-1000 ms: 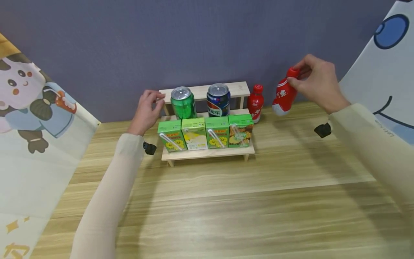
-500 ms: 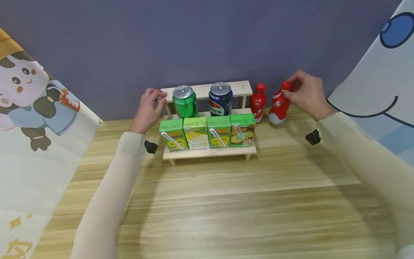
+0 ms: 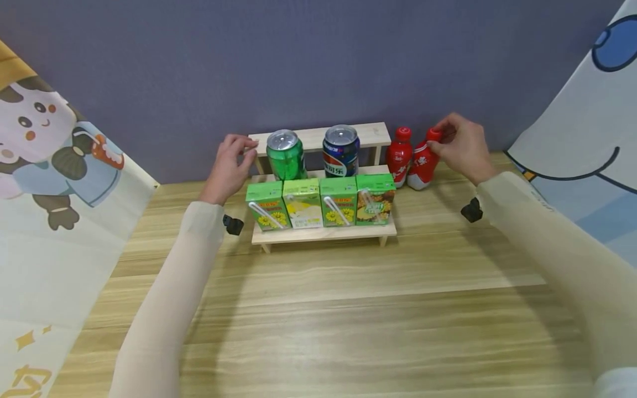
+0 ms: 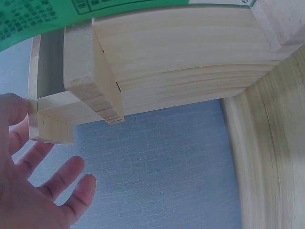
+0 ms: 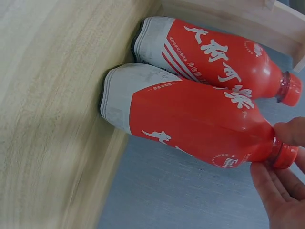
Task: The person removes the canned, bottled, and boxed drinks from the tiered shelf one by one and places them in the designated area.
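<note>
now the red bottle (image 3: pixel 421 166) stands on the table (image 3: pixel 348 309), leaning a little, its side touching a second red bottle (image 3: pixel 399 156) just to the left of it. half a second ago it was still apart from that one and one second ago it was up in the air, so the setting down looks nearly done. the right hand (image 3: pixel 460 146) pinches its red cap (image 5: pixel 285 155) with the fingertips. further left, the wooden rack (image 3: pixel 323 232) carries four green juice boxes (image 3: pixel 320 202) on the low step, and a green can (image 3: pixel 286 155) and a blue can (image 3: pixel 340 150) on the step above. the left hand (image 3: pixel 230 166) rests at the rack's far left end, fingers relaxed, gripping nothing.
</note>
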Motion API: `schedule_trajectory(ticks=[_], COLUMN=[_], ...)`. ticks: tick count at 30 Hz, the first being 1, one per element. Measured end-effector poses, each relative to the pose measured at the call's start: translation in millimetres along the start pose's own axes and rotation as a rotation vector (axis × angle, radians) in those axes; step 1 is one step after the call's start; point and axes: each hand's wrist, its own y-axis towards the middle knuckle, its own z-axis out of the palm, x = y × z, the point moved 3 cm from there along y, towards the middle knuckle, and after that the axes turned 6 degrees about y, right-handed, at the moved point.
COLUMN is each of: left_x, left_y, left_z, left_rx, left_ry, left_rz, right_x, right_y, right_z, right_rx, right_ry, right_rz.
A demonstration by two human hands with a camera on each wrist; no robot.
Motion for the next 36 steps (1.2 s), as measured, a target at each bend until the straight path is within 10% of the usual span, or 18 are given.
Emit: schedule_trajectory(ticks=[21,36], left_x=[-1.4,-3.1], left_y=[-1.9,-2.6], left_z=[0.3,0.2], left_rx=[-0.022,-0.032], left_ry=[-0.015,-0.014], left_rz=[0.01,0.009], right_x=[6,66], right_y=[-1,-22], right_z=[-1,-17], right_rx=[0.046,-0.075], right_ry=[0.043,0.15], right_rz=[0.032,-0.124])
